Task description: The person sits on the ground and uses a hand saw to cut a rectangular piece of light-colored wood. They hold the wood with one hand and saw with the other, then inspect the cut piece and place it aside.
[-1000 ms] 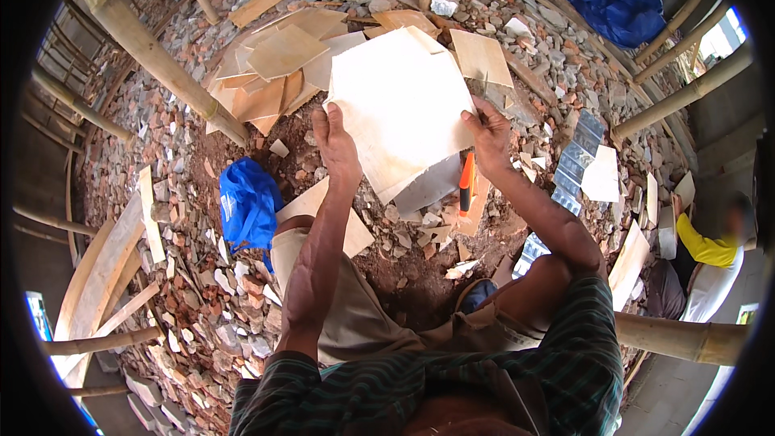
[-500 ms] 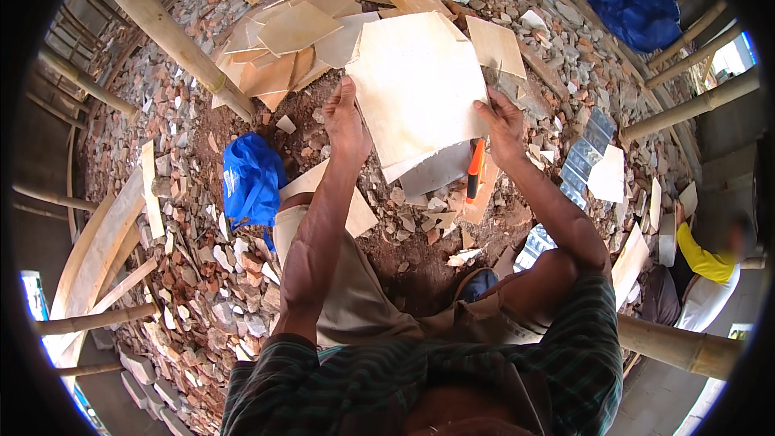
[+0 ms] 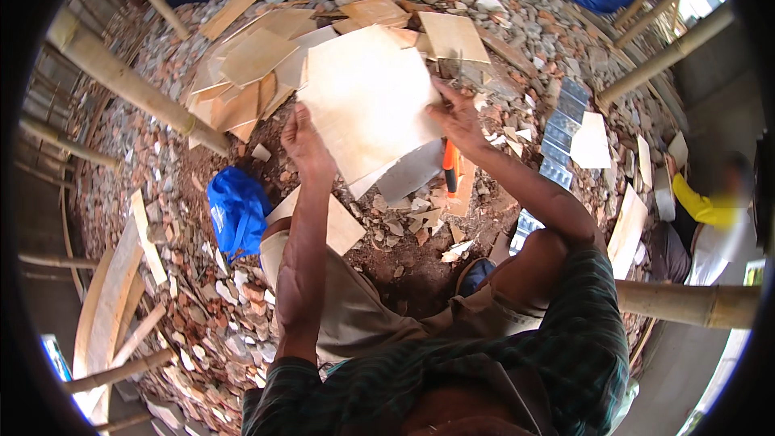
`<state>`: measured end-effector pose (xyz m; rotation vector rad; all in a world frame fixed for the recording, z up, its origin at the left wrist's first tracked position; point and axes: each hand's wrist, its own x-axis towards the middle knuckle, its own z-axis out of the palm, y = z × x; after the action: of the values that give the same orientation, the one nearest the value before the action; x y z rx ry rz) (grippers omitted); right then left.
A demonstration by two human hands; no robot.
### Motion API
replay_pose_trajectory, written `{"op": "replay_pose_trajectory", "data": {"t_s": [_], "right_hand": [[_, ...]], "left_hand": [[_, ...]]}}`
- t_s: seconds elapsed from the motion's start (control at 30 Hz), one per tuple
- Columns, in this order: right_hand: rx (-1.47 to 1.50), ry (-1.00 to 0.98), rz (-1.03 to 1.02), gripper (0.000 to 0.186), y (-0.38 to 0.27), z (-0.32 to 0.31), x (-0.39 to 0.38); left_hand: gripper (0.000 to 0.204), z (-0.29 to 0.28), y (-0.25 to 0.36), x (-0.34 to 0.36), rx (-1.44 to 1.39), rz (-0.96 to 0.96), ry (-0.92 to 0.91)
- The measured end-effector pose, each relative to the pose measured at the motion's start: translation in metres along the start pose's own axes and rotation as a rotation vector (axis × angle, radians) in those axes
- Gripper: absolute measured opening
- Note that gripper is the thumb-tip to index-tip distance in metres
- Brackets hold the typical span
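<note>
A pale, flat, squarish tile (image 3: 367, 97) with a bright glare across it is held up before me. My left hand (image 3: 308, 144) is closed on its left edge, thumb on the upper face. At the right edge my right hand (image 3: 456, 115) grips with thumb and fingers, slightly blurred. A grey flat piece (image 3: 410, 171) shows below the tile's lower edge. An orange-and-black handled tool (image 3: 450, 168) stands out beside it, under my right wrist; its far end is hidden. Another pale tile piece (image 3: 343, 226) lies by my left forearm.
Stacked tan tile pieces (image 3: 258, 56) lie beyond my hands on brick rubble. A blue bag (image 3: 236, 211) sits to the left. Bamboo poles (image 3: 133, 85) slant at both sides. One person (image 3: 702, 218) works at right; another person's arm shows at the far left.
The whole view has shifted, so most things sit further left. Both hands still hold the tile; my right hand's fingers have shifted at its edge. A person's arm now shows at the far left.
</note>
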<state>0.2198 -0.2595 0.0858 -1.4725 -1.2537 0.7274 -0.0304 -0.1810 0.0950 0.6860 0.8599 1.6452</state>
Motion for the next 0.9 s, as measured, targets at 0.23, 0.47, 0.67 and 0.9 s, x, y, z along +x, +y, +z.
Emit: {"op": "replay_pose_trajectory", "data": {"t_s": [0.23,0.47,0.67,0.9], "right_hand": [[0.039,0.002,-0.036,0.058,0.034,0.018,-0.01],[0.025,0.238,-0.083,0.041,0.043,0.026,-0.002],[0.408,0.239,0.087,0.031,0.038,0.017,0.002],[0.582,0.277,0.086,0.016,0.074,-0.029,0.029]], "left_hand": [[0.023,-0.002,0.005,-0.004,0.163,0.047,0.02],[0.021,-0.001,-0.007,-0.013,0.087,0.029,0.09],[0.021,0.002,-0.014,0.0,0.09,0.178,0.11],[0.024,0.007,0.001,0.014,0.194,0.242,0.115]]}}
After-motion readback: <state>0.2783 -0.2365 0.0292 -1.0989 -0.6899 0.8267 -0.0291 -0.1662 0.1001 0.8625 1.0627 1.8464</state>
